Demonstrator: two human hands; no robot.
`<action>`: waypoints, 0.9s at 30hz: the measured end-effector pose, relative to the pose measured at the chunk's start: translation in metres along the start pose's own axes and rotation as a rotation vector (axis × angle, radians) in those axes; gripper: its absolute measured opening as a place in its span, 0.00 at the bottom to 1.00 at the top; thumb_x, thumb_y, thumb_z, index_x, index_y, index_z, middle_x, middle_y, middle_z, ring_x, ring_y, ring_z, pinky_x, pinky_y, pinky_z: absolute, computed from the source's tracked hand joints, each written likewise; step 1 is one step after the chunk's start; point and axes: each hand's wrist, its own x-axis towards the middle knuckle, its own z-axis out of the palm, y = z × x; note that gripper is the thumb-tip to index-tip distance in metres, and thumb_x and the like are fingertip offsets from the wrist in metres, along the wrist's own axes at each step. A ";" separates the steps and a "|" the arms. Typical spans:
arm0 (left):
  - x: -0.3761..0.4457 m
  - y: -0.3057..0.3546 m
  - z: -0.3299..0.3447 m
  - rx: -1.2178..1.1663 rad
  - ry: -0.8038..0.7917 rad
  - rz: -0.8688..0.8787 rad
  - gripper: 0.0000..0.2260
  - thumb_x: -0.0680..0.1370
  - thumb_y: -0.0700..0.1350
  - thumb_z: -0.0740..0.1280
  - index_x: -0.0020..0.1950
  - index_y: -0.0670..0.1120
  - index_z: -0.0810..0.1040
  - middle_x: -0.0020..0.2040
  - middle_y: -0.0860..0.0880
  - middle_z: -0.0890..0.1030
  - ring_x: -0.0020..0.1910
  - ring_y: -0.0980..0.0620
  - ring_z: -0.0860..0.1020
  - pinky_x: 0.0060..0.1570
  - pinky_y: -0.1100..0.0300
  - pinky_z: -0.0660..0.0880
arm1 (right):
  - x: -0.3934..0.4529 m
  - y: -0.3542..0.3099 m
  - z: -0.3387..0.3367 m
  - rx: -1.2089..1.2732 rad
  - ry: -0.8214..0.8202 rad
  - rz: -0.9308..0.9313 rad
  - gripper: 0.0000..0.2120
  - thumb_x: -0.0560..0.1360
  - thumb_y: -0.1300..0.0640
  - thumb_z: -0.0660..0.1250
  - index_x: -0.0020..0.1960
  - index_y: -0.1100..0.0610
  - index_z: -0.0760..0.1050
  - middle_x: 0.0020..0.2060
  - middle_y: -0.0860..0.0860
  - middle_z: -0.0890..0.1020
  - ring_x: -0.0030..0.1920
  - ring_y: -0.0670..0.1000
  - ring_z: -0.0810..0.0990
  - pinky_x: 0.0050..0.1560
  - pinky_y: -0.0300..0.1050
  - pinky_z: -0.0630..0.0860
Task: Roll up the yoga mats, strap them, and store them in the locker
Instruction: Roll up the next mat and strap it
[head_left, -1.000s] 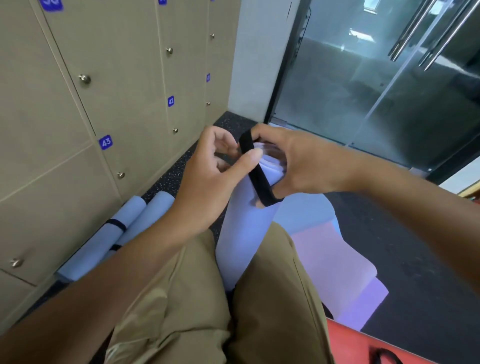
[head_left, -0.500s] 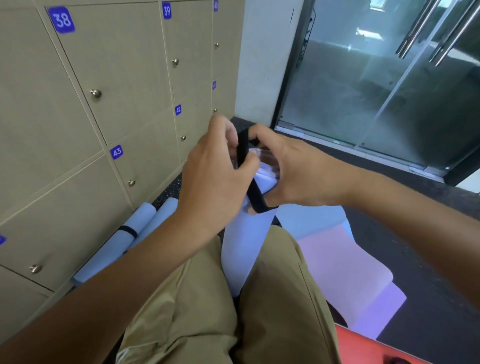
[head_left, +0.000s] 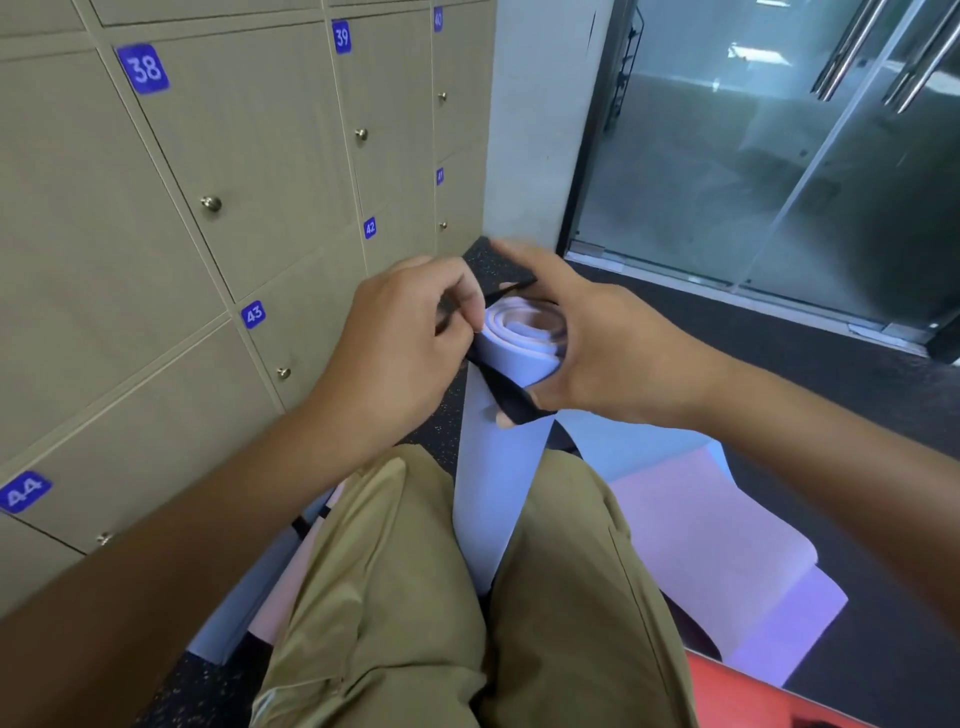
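Observation:
A rolled pale blue yoga mat (head_left: 493, 467) stands upright between my knees, its spiral top end showing. A black strap (head_left: 506, 397) loops over that top end. My left hand (head_left: 400, 343) pinches the strap at the roll's left edge. My right hand (head_left: 582, 343) curls round the top of the roll, its thumb under the strap on the near side. Strapped rolled mats (head_left: 260, 587) lie on the floor along the locker base at my left, mostly hidden by my leg.
Beige lockers (head_left: 156, 260) numbered 38 to 44 fill the left, all doors closed. A folded lilac and pink mat (head_left: 717, 551) lies on the dark floor at right, a red mat (head_left: 753, 696) at the bottom right. A glass door (head_left: 779, 156) stands ahead.
The view has tilted up the lockers. The strap has opened wider over the roll's top, and the roll's spiral end now shows between my hands.

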 end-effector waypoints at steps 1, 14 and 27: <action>0.000 -0.002 -0.001 0.034 0.017 0.020 0.11 0.72 0.31 0.63 0.42 0.47 0.79 0.41 0.50 0.78 0.36 0.47 0.79 0.41 0.47 0.76 | 0.000 -0.001 0.001 0.014 0.010 -0.014 0.59 0.60 0.50 0.86 0.81 0.44 0.53 0.57 0.46 0.83 0.54 0.48 0.81 0.54 0.40 0.77; 0.002 -0.017 -0.004 0.254 -0.043 -0.019 0.13 0.74 0.33 0.69 0.51 0.48 0.87 0.43 0.50 0.80 0.33 0.56 0.71 0.45 0.57 0.71 | -0.014 0.025 0.004 0.118 0.047 0.000 0.70 0.59 0.52 0.87 0.81 0.44 0.38 0.61 0.37 0.78 0.56 0.36 0.79 0.55 0.26 0.71; 0.022 0.004 0.009 0.157 -0.143 -0.115 0.14 0.75 0.33 0.67 0.52 0.49 0.87 0.29 0.61 0.75 0.34 0.57 0.78 0.36 0.74 0.67 | -0.010 0.048 -0.002 0.438 0.077 0.093 0.76 0.56 0.54 0.88 0.77 0.30 0.31 0.70 0.53 0.73 0.68 0.43 0.77 0.63 0.51 0.79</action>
